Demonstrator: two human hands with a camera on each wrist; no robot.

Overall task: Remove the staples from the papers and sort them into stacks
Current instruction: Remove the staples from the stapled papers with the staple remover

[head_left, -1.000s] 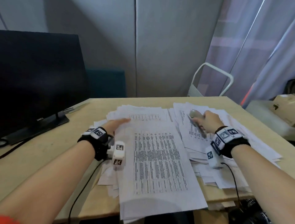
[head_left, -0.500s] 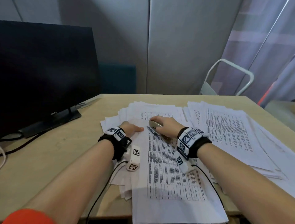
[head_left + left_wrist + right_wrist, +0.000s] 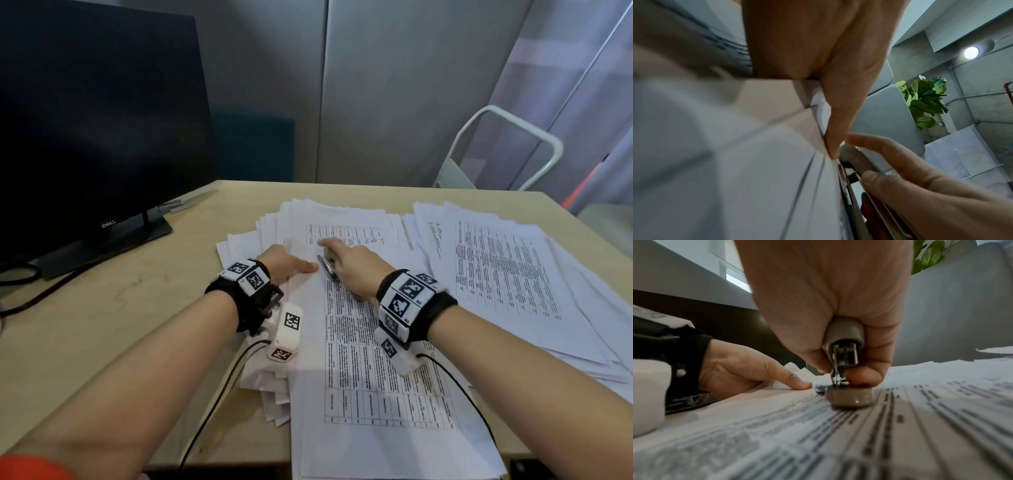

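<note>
A printed packet of papers (image 3: 370, 359) lies on top of the middle pile, running toward the desk's near edge. My right hand (image 3: 356, 270) grips a grey and metal stapler (image 3: 329, 269) at the packet's top left corner; its base (image 3: 850, 396) rests on the sheet and its body (image 3: 844, 344) sits in my curled fingers. My left hand (image 3: 286, 265) lies flat on the paper just left of the tool, thumb (image 3: 797, 383) stretched out and pressing the sheet beside the corner. The staple itself is hidden.
A second spread pile of printed sheets (image 3: 507, 274) covers the right side of the wooden desk (image 3: 102, 308). A dark monitor (image 3: 96, 130) stands at the left on its base. A white chair frame (image 3: 496, 150) is behind the desk. Cables trail from both wrists.
My right hand carried the stapler from the right pile over to the top left corner of the middle packet. My left hand stayed on the paper, now close beside the tool.
</note>
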